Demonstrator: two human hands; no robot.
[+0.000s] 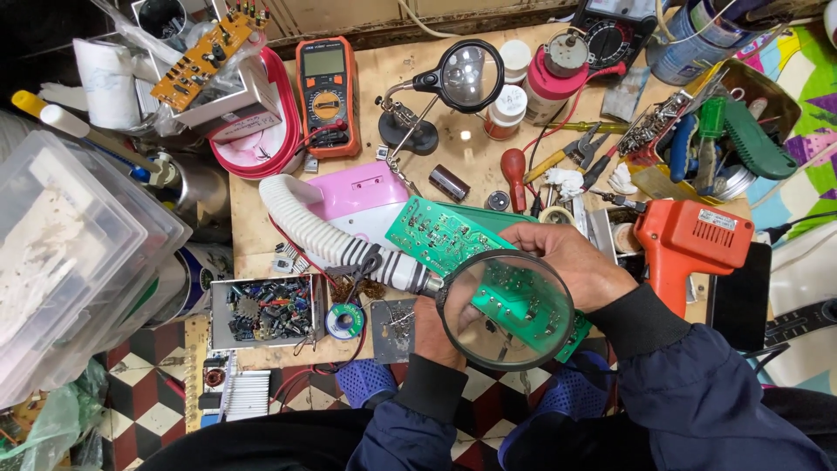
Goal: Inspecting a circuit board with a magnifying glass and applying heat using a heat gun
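Observation:
My right hand point(571, 262) grips a green circuit board point(440, 237) by its right end, holding it tilted above the workbench edge. My left hand point(433, 336) holds a round black-rimmed magnifying glass point(506, 310) over the board's lower half, which shows enlarged through the lens. The left hand is partly hidden behind the lens. Both arms wear dark blue sleeves.
An orange soldering gun point(693, 240) lies right of the board. A pink device with a white ribbed hose point(336, 235) sits to the left. An orange multimeter point(327, 96), a stand magnifier point(466, 78), pliers point(575, 153), a parts box point(266, 310) and clear plastic bins point(70, 253) crowd the bench.

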